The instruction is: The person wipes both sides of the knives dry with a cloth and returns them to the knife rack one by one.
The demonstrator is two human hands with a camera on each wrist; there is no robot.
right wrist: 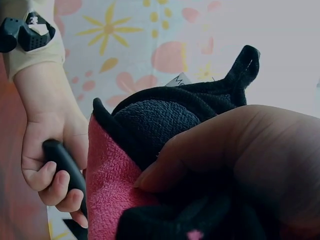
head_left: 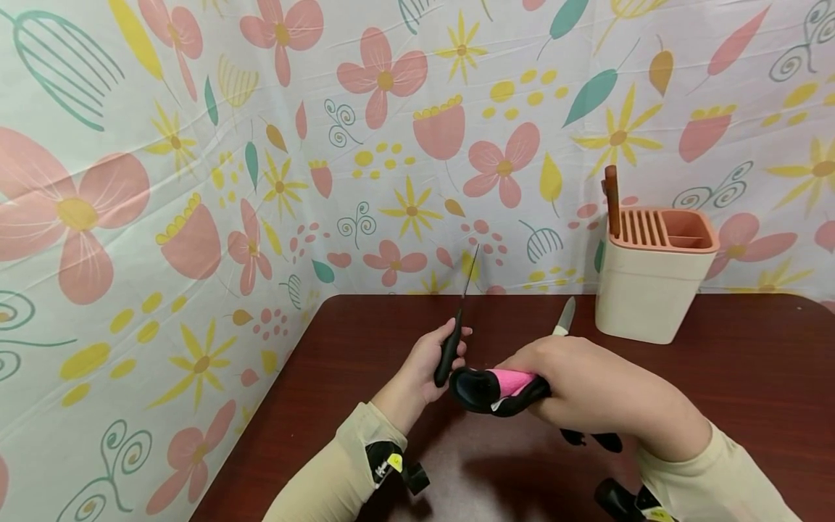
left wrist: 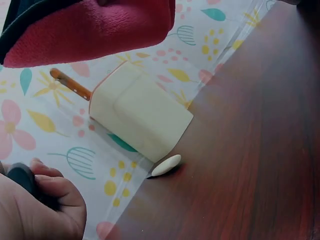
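My left hand (head_left: 420, 366) grips the black handle of a knife (head_left: 448, 357), its thin blade pointing up and away from me. In the right wrist view the fingers wrap that black handle (right wrist: 65, 162). Just to the right, my right hand (head_left: 587, 380) holds a folded pink and black cloth (head_left: 512, 382), the thumb pressing on its pink side in the right wrist view. The cloth (left wrist: 115, 32) also hangs at the top of the left wrist view, apart from the knife. Beyond my right hand, a white-handled knife (head_left: 566, 316) lies on the table, partly hidden.
A cream knife holder (head_left: 652, 290) with a salmon slotted top stands at the back right of the dark wooden table (head_left: 750, 391). A brown wooden-handled knife (head_left: 611, 199) stands in it. A flower-patterned sheet (head_left: 391, 159) covers the walls behind and to the left.
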